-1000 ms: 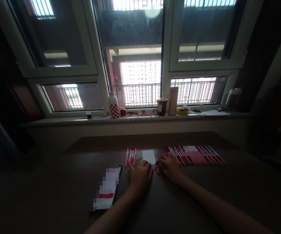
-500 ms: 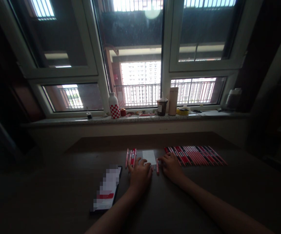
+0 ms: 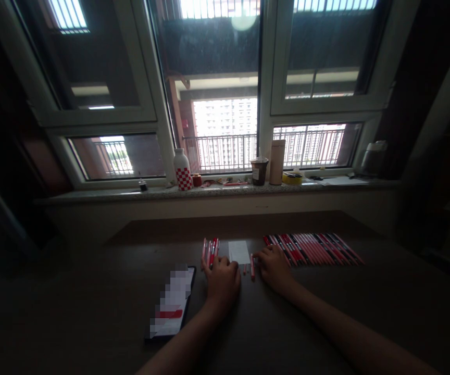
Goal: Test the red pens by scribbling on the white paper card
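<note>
Dim room, dark worktop [image 3: 92, 312] under a window. Far left on it: a phone [image 3: 172, 302] lying flat, long side running away from the viewer. Just right of its far end, a small bunch of pens [image 3: 210, 250], pink and red, lying side by side and pointing at the window. The left hand [image 3: 222, 281] rests knuckles up at the near ends of that bunch, fingers curled down onto the worktop; cannot tell whether it grips anything. Beyond its fingertips, a white card [image 3: 239, 251] lies flat. Between the two hands, a single pen [image 3: 252, 265] lies loose, apart from either group. The right hand [image 3: 274, 266] sits palm down, fingers bent, against the left end of a long row of pens [image 3: 314, 249] laid parallel; too dark to tell whether it has hold of one. Behind, on the windowsill [image 3: 111, 194], a checked bottle [image 3: 183, 169].
</note>
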Available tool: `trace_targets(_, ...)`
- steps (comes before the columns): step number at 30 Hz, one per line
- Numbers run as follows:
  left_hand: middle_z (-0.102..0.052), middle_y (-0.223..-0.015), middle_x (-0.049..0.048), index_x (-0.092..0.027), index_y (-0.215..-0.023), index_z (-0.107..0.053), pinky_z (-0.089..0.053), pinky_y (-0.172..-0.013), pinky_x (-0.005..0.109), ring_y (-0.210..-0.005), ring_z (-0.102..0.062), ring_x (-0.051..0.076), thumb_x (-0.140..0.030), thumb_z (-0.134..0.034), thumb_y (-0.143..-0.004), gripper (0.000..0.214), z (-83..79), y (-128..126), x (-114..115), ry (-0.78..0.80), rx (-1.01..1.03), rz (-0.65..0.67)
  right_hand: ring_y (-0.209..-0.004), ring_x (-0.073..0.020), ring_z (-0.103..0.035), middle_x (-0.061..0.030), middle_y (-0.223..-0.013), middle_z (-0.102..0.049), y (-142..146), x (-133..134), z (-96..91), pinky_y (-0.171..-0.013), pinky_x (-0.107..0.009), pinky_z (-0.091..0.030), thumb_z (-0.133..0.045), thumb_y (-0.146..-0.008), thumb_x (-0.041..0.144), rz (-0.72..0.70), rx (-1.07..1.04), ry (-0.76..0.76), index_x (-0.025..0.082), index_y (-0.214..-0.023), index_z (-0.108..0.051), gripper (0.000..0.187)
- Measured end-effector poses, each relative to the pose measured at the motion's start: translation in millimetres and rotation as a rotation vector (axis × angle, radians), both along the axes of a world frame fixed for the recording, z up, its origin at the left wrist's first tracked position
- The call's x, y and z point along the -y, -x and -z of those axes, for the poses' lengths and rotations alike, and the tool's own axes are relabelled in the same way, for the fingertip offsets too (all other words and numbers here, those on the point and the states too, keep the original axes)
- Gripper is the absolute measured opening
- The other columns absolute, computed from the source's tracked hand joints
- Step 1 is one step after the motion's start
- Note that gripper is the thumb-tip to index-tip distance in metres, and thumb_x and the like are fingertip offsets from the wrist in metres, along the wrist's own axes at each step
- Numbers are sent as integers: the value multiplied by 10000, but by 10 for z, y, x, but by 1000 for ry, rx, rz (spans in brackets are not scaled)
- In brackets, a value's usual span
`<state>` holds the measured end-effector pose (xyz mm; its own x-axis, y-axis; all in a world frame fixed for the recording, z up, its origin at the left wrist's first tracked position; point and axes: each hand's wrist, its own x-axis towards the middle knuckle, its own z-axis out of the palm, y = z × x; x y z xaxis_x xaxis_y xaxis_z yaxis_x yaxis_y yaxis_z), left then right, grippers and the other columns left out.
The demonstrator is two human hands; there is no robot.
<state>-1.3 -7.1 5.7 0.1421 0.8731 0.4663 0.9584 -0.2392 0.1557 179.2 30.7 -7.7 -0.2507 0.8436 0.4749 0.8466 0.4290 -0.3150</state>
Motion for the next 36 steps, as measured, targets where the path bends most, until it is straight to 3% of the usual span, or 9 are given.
trace_targets(9, -627, -924, 25, -280, -895, -680, -93, -1063, 662, -1017, -503, 236, -273, -462, -859, 221, -21, 2, -9, 35, 14, -18, -1055, -263, -441, -50, -969, -669, -5, -3, 0, -958, -396, -302, -538, -771, 88, 2, -15, -11, 236, -1031, -683, 333)
trace_targets(15, -623, -961, 13, -353, -1031, -659, -101, -1074, 642, -1035, -515, 230, -239, -499, -845, 270, -29, 10, -19, 23, 24, -17, -1057, -256, -445, -54, -968, -650, -6, -3, 2, -962, -391, -327, -531, -784, 84, -20, -74, -97, 230, -1022, -674, 314)
trace_targets(20, -631, -965, 14, -363, -1155, -601, -93, -1096, 610, -1009, -536, 204, -259, -429, -903, 323, -20, -4, -25, -29, 61, -21, -1037, -261, -459, -71, -971, -632, 0, 9, -14, -939, -405, -356, -523, -836, 130, -62, -94, -162, 229, -1038, -664, 265)
trace_targets(28, -642, -957, 5, -317, -1035, -647, -64, -1104, 605, -1013, -540, 193, -289, -391, -931, 279, -5, 7, -31, -68, 96, 37, -1044, -250, -466, -73, -1070, -588, 6, 34, -30, -927, -401, -366, -560, -869, 217, -117, -88, -243, 274, -1128, -647, 279)
trace_targets(36, -645, -962, -3, -345, -1013, -662, -23, -1087, 640, -1030, -540, 200, -277, -439, -913, 254, -11, 9, -32, -74, 105, 84, -1034, -249, -462, -58, -1044, -605, 23, 59, -38, -906, -401, -364, -633, -838, 234, -154, -50, -283, 297, -1024, -696, 206)
